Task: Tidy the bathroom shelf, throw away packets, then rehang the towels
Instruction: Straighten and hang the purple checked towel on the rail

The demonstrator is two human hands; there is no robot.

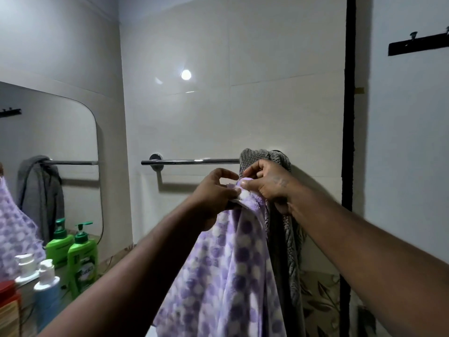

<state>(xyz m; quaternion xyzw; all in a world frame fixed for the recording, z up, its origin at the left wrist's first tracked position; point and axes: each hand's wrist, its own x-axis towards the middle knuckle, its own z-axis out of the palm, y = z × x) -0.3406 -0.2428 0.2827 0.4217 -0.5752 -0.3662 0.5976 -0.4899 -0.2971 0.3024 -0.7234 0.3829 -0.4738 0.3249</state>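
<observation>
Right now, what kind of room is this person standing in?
Most likely a bathroom. A chrome towel rail on the tiled wall carries a grey towel, a mirror hangs on the left, and green pump bottles stand below it.

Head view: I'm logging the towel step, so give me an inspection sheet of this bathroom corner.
Surface: chrome towel rail on the tiled wall, its left part bare.
Job's things: grey towel bunched over the rail's right end; purple spotted towel held up just below the rail, not yet on it.
Clutter: two green pump bottles, blue bottle, red box on the counter at lower left.
Grippers: left hand and right hand pinch the purple towel's top edge.
Cables: nothing seen.
Surroundings: mirror, black hook rack.
</observation>
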